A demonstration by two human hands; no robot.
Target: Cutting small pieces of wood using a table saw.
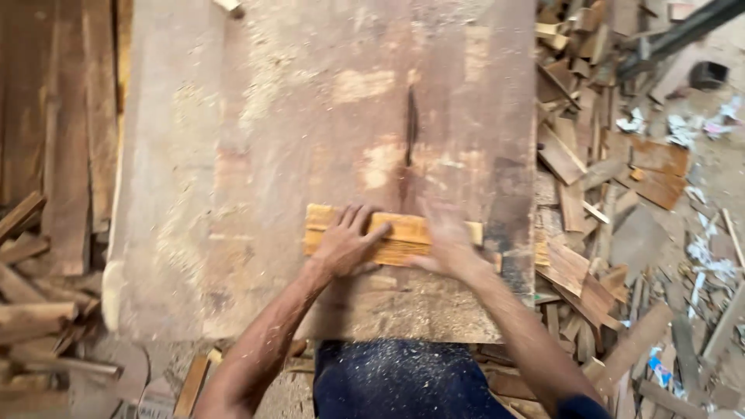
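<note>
A short yellow-orange wooden block (400, 230) lies flat on a dusty saw table (256, 155), just in front of the dark blade slot (410, 128). My left hand (344, 242) lies spread on the block's left half, fingers pointing away from me. My right hand (448, 239) presses on the block's right half and is blurred by motion. Both hands rest on top of the wood. The blade itself is hard to make out in the slot.
Sawdust covers the table top. A heap of wood offcuts (597, 178) lies on the floor to the right, with paper scraps (702, 248) further out. Long planks (66, 140) and loose sticks (35, 310) are stacked on the left. My dark trousers (400, 380) carry sawdust.
</note>
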